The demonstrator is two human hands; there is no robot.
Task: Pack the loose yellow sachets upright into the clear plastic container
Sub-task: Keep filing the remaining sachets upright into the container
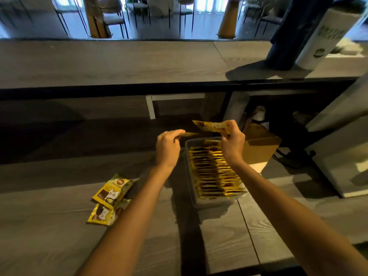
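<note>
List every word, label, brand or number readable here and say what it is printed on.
None can be read for certain.
Loose yellow sachets on the table: a round red logo and a line of dark print, too blurred to read.
Sachet in the right hand: print too small.
Sachet in the left hand: seen edge-on, no print visible.
White cylinder on the upper counter: dark lettering, blurred and unreadable.

Single head-worn wide-angle view, looking forward and down, close over a grey wooden counter (59,226), café seating far behind

Both arms outstretched; left hand (167,145) pinched closed, right hand (232,140) likewise.
</note>
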